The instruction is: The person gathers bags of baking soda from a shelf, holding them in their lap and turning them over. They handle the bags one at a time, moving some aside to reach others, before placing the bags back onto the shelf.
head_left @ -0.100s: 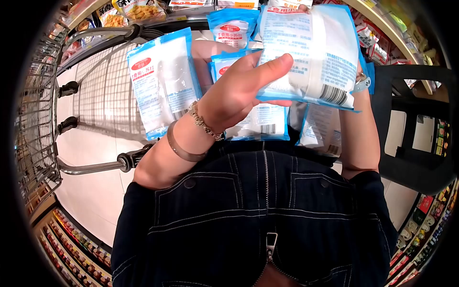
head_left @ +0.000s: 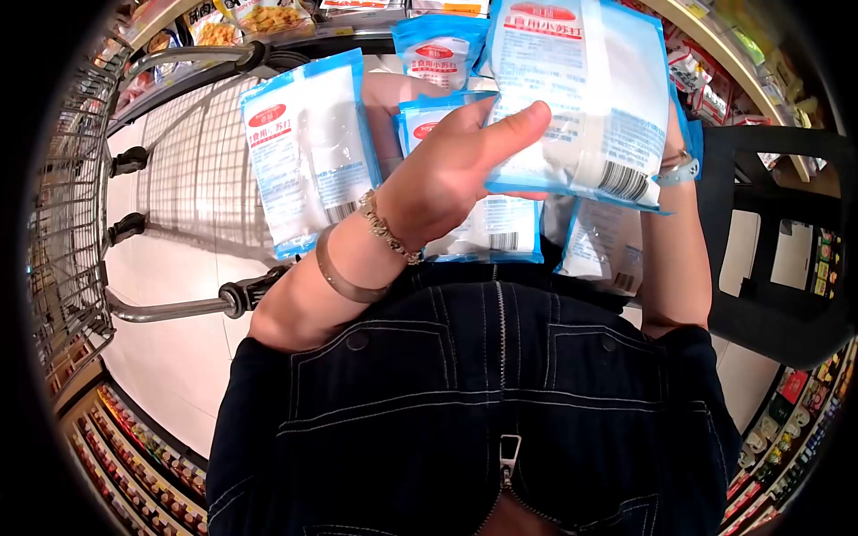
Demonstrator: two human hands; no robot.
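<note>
My left hand [head_left: 456, 170], with a bracelet and a bangle at its wrist, grips the lower left of a large blue-edged white bag [head_left: 581, 98], thumb across its front. Behind the bag's right side is my right hand [head_left: 675, 147]; a light watch band shows at its wrist and its fingers are hidden. Similar bags lie on my lap: a left bag [head_left: 308, 161], a lower middle bag [head_left: 492, 223] partly under my left hand, and a lower right bag [head_left: 603, 250]. Another blue-edged bag [head_left: 436, 58] stands beyond them.
A metal cart [head_left: 76, 205] stands at the left, its shadow on the tiled floor [head_left: 170, 357]. A black plastic frame [head_left: 786, 295] is at the right. Shelves with packets [head_left: 268, 18] run along the top, and more shelved goods [head_left: 134, 447] show at the lower corners.
The large bag has tilted a little, so the red label near its top shows more fully. A fingertip at its top edge no longer shows.
</note>
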